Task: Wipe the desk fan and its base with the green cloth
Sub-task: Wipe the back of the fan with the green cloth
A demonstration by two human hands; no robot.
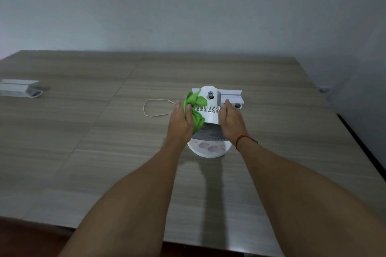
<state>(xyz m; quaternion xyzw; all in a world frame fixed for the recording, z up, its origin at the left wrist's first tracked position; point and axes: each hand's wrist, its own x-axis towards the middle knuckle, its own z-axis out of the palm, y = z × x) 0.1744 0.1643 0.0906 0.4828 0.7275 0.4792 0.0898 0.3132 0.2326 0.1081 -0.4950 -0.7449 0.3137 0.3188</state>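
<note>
A small white desk fan (pixel 210 113) stands on the wooden table, its motor housing turned towards me and its round white base (pixel 208 151) in front. My left hand (pixel 181 123) is closed around a bunched green cloth (pixel 195 108) and presses it against the left side of the housing. My right hand (pixel 230 120) lies flat on the housing's right side, fingers together, steadying the fan. The fan's grille is mostly hidden between my hands.
A white cord (pixel 155 107) loops on the table left of the fan. A white cable tray (pixel 230 96) sits right behind the fan, and a second one (pixel 18 87) lies at the far left. The table's right edge (pixel 363 150) runs diagonally.
</note>
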